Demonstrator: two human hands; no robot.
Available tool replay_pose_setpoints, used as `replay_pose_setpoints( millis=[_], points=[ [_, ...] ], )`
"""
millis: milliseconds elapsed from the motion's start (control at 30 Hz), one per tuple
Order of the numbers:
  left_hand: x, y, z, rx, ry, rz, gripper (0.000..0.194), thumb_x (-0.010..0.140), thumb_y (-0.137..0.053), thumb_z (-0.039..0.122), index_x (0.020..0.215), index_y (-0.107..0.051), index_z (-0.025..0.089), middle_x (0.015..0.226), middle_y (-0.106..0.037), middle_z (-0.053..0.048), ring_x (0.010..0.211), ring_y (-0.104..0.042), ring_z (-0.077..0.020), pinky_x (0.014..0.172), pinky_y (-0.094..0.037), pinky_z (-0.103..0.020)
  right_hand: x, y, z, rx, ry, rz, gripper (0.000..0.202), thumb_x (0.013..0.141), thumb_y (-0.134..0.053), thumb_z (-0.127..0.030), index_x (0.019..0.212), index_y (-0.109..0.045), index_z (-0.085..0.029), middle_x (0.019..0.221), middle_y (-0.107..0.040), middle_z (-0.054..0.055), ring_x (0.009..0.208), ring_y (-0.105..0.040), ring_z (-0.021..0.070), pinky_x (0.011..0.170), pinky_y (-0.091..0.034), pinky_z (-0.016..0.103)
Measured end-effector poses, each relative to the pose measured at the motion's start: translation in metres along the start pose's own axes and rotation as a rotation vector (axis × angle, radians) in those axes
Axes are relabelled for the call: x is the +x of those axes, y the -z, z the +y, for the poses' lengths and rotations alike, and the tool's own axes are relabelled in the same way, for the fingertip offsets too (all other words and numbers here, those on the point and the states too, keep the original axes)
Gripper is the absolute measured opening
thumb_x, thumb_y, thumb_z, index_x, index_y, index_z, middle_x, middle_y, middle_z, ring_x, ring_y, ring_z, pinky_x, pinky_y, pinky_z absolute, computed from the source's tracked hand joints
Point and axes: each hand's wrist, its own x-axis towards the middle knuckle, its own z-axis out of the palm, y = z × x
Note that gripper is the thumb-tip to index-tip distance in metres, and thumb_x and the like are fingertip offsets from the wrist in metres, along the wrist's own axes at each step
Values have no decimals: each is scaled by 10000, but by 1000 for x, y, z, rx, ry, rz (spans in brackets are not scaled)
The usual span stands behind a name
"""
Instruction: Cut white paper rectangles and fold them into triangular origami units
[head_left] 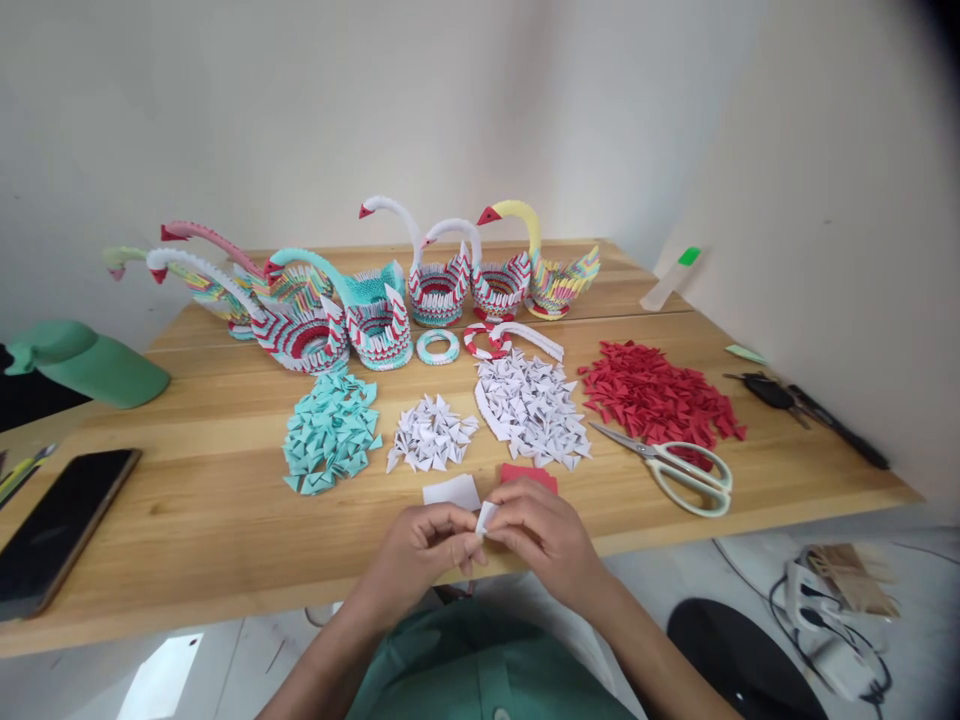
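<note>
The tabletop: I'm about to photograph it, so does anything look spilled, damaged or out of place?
Nothing looks spilled or damaged. Only the scissors look slightly out of place: they lie at the edge of the red paper pile, with red pieces showing through a handle loop.

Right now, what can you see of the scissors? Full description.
The scissors lie on the wooden table, at the near edge of the red paper pile. The slim grey blades, metal by the look, seem shut and point leftward and away, towards the larger white paper pile. The pale handles, probably plastic, form two rounded loops; red pieces show through the upper one. Nobody holds them.
</note>
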Motion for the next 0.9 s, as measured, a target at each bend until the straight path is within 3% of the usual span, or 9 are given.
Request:
replay_pose_setpoints(
  millis=[333, 400, 500, 567, 733, 900],
  points=[
    [-2, -6, -8, -32, -43, 162, 297, 749, -708, 419, 664, -674, 136, 607, -657, -31, 548, -549, -124, 587, -450, -238, 0, -4, -9, 16, -5, -18, 105, 927, -576, -188, 902, -675, -214, 927, -683, 57, 863, -649, 165, 770, -507, 264],
    [-3, -6, -10, 17, -58, 178, 271, 756, -689, 394, 668, -664, 138, 597, -643, -26, 551, -548, -130, 578, -444, -239, -2, -5, -12, 63, -145, -33, 51, 889, -629, -212, 932, -654, -221, 924, -692, 43, 874, -652, 174, 776, -506, 268],
    [-7, -5, -11, 167, -100, 203, 214, 761, -663, 321, 645, -642, 142, 594, -621, -20, 560, -534, -134, 565, -418, -233, -3, -6, -17, 121, -422, -60, 181, 870, -623, -225, 1051, -626, -229, 890, -694, 18, 834, -657, 167, 743, -513, 257],
    [-9, -6, -10, 244, -139, 235, 194, 765, -647, 280, 627, -635, 144, 594, -610, -16, 582, -532, -137, 574, -408, -231, -3, -8, -19, 124, -500, -74, 212, 884, -583, -227, 1089, -637, -225, 872, -692, 14, 810, -653, 158, 728, -513, 247],
    [-12, -7, -10, 77, -102, 222, 192, 758, -653, 322, 727, -701, 139, 643, -674, -33, 589, -568, -146, 598, -446, -242, 1, -10, -23, 82, -419, -18, 205, 889, -568, -228, 1052, -689, -205, 897, -716, 31, 810, -651, 157, 744, -509, 240],
    [-11, -5, -12, 11, -60, 216, 225, 744, -684, 347, 686, -723, 133, 573, -666, -30, 546, -564, -131, 592, -447, -235, -1, -12, -23, 79, -343, -22, 205, 898, -561, -205, 1045, -703, -212, 881, -715, 39, 802, -660, 159, 726, -514, 239]
  ],
)
